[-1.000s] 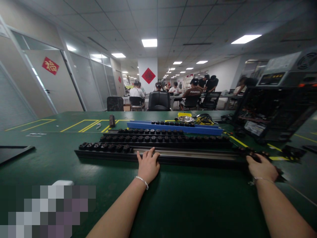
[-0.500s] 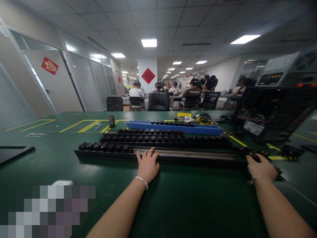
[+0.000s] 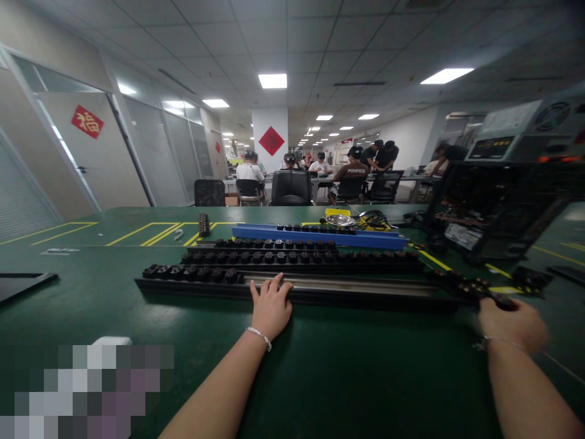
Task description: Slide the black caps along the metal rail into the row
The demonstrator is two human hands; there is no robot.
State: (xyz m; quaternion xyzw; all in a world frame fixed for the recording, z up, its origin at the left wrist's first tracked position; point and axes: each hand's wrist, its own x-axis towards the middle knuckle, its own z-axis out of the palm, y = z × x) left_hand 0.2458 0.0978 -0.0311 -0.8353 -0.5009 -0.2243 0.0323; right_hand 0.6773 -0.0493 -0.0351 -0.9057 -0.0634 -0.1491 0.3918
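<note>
A long black rail (image 3: 365, 299) with a bare metal strip lies across the table in front of me. Several black round-topped blocks (image 3: 192, 274) sit in a row on its left part. My left hand (image 3: 272, 308) rests on the rail's near edge, fingers spread over the metal strip. Off the rail's right end, my right hand (image 3: 514, 323) is closed around a small black part (image 3: 503, 300); its fingers partly cover it and its kind is unclear. Loose black pieces (image 3: 470, 286) lie just beyond that hand.
Behind the rail stand another black rail with blocks (image 3: 301, 258) and a blue rail (image 3: 379, 238). Farther back is a metal bowl (image 3: 339, 221). An open computer case (image 3: 475, 207) stands at the right. A black frame (image 3: 27, 286) lies at the left. People sit beyond the table.
My right hand has moved right, away from the rail's end, with the black part in its fingers. The left hand stays on the rail. The view has shifted slightly.
</note>
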